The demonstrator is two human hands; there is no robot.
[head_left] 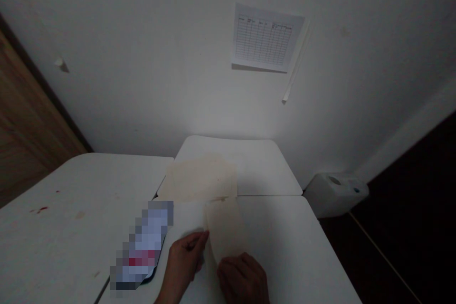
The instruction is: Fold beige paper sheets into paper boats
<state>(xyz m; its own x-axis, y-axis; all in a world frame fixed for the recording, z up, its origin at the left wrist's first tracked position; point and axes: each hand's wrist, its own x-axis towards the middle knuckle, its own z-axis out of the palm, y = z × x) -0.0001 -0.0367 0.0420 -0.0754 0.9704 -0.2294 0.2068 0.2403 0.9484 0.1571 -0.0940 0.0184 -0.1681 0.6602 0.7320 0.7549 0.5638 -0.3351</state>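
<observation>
A thin beige sheet of paper (228, 228) lies on the white table (295, 251) in front of me, with what looks like a fold along its left side. My left hand (187, 256) is closed in a pinch at that left edge. Nearer to me, my right hand (244, 278) is closed at the sheet's lower end, its fingers curled in and their tips partly hidden. Just beyond, a wider piece of the same beige paper (203, 175) lies flat; I cannot tell whether the two pieces are joined.
Left of my hands lies a pixelated, phone-like slab (146, 247). A second white table (46, 237) with red marks adjoins on the left. A printed chart (265, 40) hangs on the wall. On the floor at right stands a white plastic container (331, 199).
</observation>
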